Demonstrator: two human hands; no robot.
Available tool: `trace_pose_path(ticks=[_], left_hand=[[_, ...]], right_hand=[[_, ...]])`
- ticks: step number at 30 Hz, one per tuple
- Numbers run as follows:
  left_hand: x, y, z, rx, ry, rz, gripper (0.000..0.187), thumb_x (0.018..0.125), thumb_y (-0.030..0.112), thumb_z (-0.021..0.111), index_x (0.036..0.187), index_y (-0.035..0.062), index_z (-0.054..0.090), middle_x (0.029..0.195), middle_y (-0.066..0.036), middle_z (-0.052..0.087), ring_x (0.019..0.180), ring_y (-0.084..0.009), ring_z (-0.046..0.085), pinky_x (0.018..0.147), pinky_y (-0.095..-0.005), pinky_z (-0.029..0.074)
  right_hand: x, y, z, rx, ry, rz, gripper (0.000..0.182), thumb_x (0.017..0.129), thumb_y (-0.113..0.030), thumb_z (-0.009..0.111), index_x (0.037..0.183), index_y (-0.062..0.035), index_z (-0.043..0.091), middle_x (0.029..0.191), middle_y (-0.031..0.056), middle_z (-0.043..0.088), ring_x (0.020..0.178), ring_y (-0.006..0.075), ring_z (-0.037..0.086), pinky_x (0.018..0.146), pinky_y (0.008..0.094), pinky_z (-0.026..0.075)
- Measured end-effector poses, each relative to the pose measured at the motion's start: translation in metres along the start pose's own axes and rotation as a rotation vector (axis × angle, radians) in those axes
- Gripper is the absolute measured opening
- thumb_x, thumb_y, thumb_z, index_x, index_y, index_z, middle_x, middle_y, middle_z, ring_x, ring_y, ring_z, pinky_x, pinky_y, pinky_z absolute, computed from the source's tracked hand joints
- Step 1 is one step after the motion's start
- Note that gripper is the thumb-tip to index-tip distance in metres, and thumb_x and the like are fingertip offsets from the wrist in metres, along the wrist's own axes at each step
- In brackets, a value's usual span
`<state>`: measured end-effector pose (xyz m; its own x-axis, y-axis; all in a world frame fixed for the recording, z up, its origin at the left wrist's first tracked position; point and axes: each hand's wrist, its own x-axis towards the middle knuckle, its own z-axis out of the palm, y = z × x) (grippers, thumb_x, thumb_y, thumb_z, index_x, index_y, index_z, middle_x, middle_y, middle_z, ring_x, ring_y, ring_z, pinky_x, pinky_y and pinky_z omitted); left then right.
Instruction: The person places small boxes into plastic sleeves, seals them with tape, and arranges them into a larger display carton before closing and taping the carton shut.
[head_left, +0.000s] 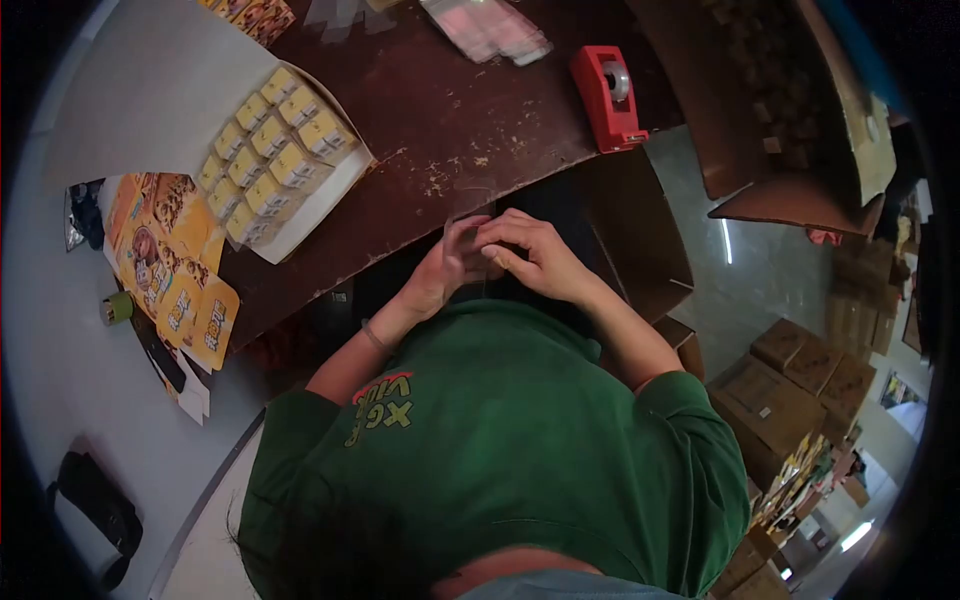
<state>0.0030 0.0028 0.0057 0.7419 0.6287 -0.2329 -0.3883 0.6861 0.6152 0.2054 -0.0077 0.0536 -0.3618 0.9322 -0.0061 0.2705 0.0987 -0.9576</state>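
My left hand (436, 276) and my right hand (543, 262) meet in front of my chest, just off the dark table's near edge. The fingers of both are curled in and closed against each other, the left ones slightly blurred. Whatever lies between the fingertips is too small or hidden to make out. Nearest beyond them is the dark brown table (400, 200), scuffed and strewn with small crumbs of debris. An open white box (300, 235) with rows of small yellow-and-white boxes (268, 135) stands to the left.
A red tape dispenser (606, 100) sits at the table's right edge. Clear plastic sleeves (487, 28) lie at the back. Printed yellow cartons (165, 255) and a green tape roll (117, 308) are left. Open cardboard boxes (640, 230) and stacked cartons (765, 400) stand right.
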Motion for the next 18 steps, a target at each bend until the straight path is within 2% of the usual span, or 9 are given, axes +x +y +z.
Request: trace_pose_path(ticks=[3, 5, 6, 7, 9, 10, 11, 14, 18], left_hand=[[-0.006, 0.005, -0.003, -0.085, 0.087, -0.095, 0.058, 0.099, 0.034, 0.052, 0.146, 0.0044, 0.035, 0.136, -0.013, 0.051, 0.125, -0.022, 0.051, 0.102, -0.039, 0.044], [-0.006, -0.004, -0.009, 0.072, 0.194, -0.098, 0.049, 0.097, 0.021, 0.053, 0.142, 0.0034, 0.042, 0.126, -0.012, 0.058, 0.116, -0.0208, 0.057, 0.099, -0.0355, 0.045], [-0.011, -0.007, -0.017, 0.126, 0.138, -0.121, 0.048, 0.094, 0.015, 0.054, 0.139, 0.0017, 0.046, 0.114, -0.01, 0.063, 0.108, -0.0206, 0.061, 0.097, -0.0335, 0.046], [-0.013, -0.01, -0.015, 0.068, 0.157, -0.149, 0.044, 0.093, 0.011, 0.054, 0.135, 0.0, 0.05, 0.108, -0.009, 0.065, 0.105, -0.0203, 0.062, 0.095, -0.0333, 0.047], [-0.012, -0.013, -0.014, 0.1, 0.248, -0.192, 0.037, 0.093, 0.008, 0.054, 0.129, -0.0003, 0.055, 0.108, -0.008, 0.065, 0.104, -0.0196, 0.062, 0.094, -0.0324, 0.047], [-0.012, -0.017, -0.02, 0.132, 0.336, -0.22, 0.036, 0.093, 0.006, 0.054, 0.128, 0.0, 0.056, 0.108, -0.008, 0.065, 0.103, -0.0195, 0.062, 0.094, -0.0322, 0.048], [-0.014, -0.033, -0.047, 0.146, 0.265, -0.214, 0.034, 0.096, 0.01, 0.05, 0.128, 0.001, 0.056, 0.113, -0.006, 0.064, 0.105, -0.0179, 0.061, 0.094, -0.0322, 0.048], [-0.025, -0.02, -0.029, -0.02, 0.276, -0.136, 0.032, 0.098, 0.015, 0.049, 0.126, 0.004, 0.059, 0.116, -0.005, 0.064, 0.105, -0.0141, 0.061, 0.094, -0.0292, 0.047], [-0.029, -0.015, -0.021, 0.096, 0.257, -0.122, 0.034, 0.1, 0.02, 0.042, 0.127, 0.0067, 0.058, 0.123, -0.005, 0.059, 0.113, -0.0153, 0.058, 0.098, -0.0321, 0.046]], right_hand=[[-0.004, 0.002, 0.013, -0.024, -0.011, -0.141, 0.014, 0.086, -0.009, 0.068, 0.099, -0.002, 0.068, 0.097, 0.0106, 0.066, 0.089, 0.0261, 0.06, 0.08, 0.0357, 0.05], [-0.008, 0.012, 0.02, 0.078, 0.128, -0.104, 0.015, 0.085, -0.008, 0.07, 0.098, -0.0017, 0.068, 0.098, 0.0103, 0.067, 0.086, 0.0214, 0.062, 0.078, 0.0332, 0.051], [-0.009, 0.017, 0.028, 0.364, 0.353, 0.101, 0.013, 0.085, -0.007, 0.071, 0.096, -0.0008, 0.069, 0.099, 0.0097, 0.068, 0.086, 0.0163, 0.063, 0.076, 0.0307, 0.05], [0.001, 0.01, 0.024, 0.181, 0.485, 0.147, 0.014, 0.091, -0.012, 0.067, 0.098, 0.0002, 0.07, 0.1, 0.0094, 0.069, 0.087, 0.0142, 0.062, 0.076, 0.0302, 0.05], [0.006, 0.036, 0.036, 0.256, 0.301, 0.143, 0.021, 0.095, -0.017, 0.06, 0.104, -0.0004, 0.07, 0.103, 0.0114, 0.07, 0.085, 0.0171, 0.061, 0.079, 0.0321, 0.05], [0.004, 0.031, 0.04, 0.151, 0.167, 0.085, 0.025, 0.097, -0.019, 0.056, 0.108, -0.0012, 0.07, 0.106, 0.013, 0.07, 0.088, 0.0221, 0.061, 0.082, 0.0346, 0.05], [0.001, 0.018, 0.046, 0.071, 0.136, 0.04, 0.025, 0.096, -0.02, 0.058, 0.111, -0.003, 0.07, 0.109, 0.0135, 0.069, 0.097, 0.0265, 0.059, 0.089, 0.0376, 0.047], [-0.009, 0.004, 0.053, -0.118, 0.082, -0.057, 0.032, 0.093, -0.023, 0.062, 0.12, -0.007, 0.067, 0.119, 0.0121, 0.065, 0.109, 0.0284, 0.053, 0.098, 0.0402, 0.039], [-0.014, 0.003, 0.056, -0.24, 0.125, -0.076, 0.033, 0.091, -0.021, 0.066, 0.121, -0.0078, 0.067, 0.12, 0.0118, 0.065, 0.108, 0.0307, 0.056, 0.094, 0.0403, 0.04]])
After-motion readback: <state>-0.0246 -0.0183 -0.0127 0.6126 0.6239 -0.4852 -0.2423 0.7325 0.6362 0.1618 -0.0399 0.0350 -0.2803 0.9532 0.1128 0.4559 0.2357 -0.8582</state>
